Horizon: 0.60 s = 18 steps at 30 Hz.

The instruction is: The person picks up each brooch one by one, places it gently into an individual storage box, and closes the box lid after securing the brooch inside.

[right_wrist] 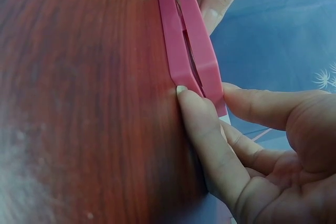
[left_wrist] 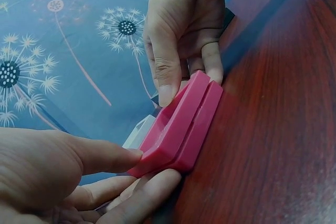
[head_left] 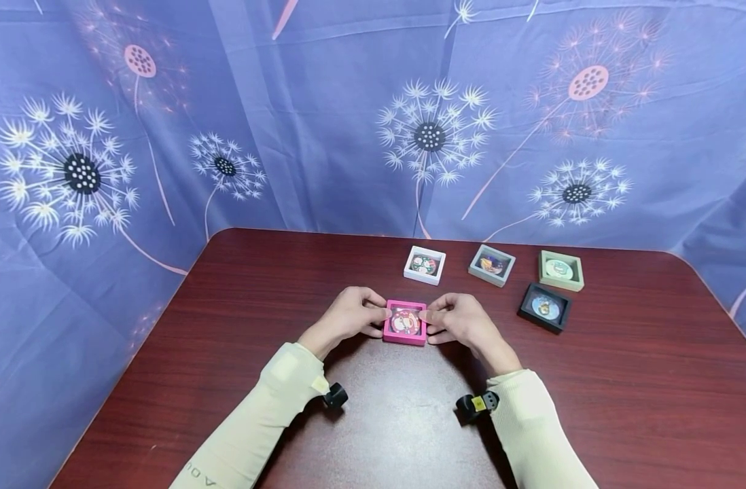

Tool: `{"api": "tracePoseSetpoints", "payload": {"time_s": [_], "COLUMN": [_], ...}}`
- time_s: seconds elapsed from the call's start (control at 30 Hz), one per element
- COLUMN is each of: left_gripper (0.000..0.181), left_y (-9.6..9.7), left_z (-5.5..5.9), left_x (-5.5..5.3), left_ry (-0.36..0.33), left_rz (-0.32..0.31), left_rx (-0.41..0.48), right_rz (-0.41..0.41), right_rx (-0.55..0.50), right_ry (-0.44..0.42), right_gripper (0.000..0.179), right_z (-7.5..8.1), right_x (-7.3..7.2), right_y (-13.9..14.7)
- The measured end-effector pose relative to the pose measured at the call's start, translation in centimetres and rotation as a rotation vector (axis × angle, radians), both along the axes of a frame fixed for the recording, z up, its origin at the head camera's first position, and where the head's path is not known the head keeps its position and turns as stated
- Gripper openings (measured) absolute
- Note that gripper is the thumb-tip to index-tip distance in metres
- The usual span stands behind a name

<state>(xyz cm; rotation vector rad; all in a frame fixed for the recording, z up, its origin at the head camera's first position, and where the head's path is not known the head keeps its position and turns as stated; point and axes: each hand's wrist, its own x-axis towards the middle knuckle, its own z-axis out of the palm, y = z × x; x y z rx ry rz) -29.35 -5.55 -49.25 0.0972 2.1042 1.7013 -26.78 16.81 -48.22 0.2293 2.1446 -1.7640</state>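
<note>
A square pink display case [head_left: 405, 341] lies near the middle of the table, a round picture showing through its clear window. My left hand [head_left: 350, 314] pinches its left edge, thumb on the upper rim and fingers low at the side. At the opposite edge, my right hand [head_left: 467, 322] holds it the same way. In the left wrist view, the pink case [left_wrist: 184, 132] shows a seam between its two frame halves. The right wrist view shows this slit in the pink case [right_wrist: 202, 45] running along the near side, slightly wider in its middle.
Behind the pink case stands a white case [head_left: 424, 279]. To the right are a grey case [head_left: 488, 276], a pale green case [head_left: 561, 283] and a black case [head_left: 541, 320], each with a round piece inside. A blue dandelion-print cloth [head_left: 324, 136] hangs behind the dark red wooden table [head_left: 226, 292].
</note>
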Motion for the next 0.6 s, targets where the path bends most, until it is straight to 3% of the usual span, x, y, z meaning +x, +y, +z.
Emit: {"api": "tracePoseSetpoints", "payload": {"time_s": [0.6], "left_gripper": [0.028], "left_y": [0.08], "left_z": [-0.06], "left_x": [-0.03], "left_ry": [0.007], "left_rz": [0.001], "left_rx": [-0.007], "right_rz": [-0.010], "right_rx": [0.007], "right_ry": [-0.005], "right_gripper": [0.021], "right_z": [-0.10], "right_x": [-0.15], "right_y": [-0.05]}}
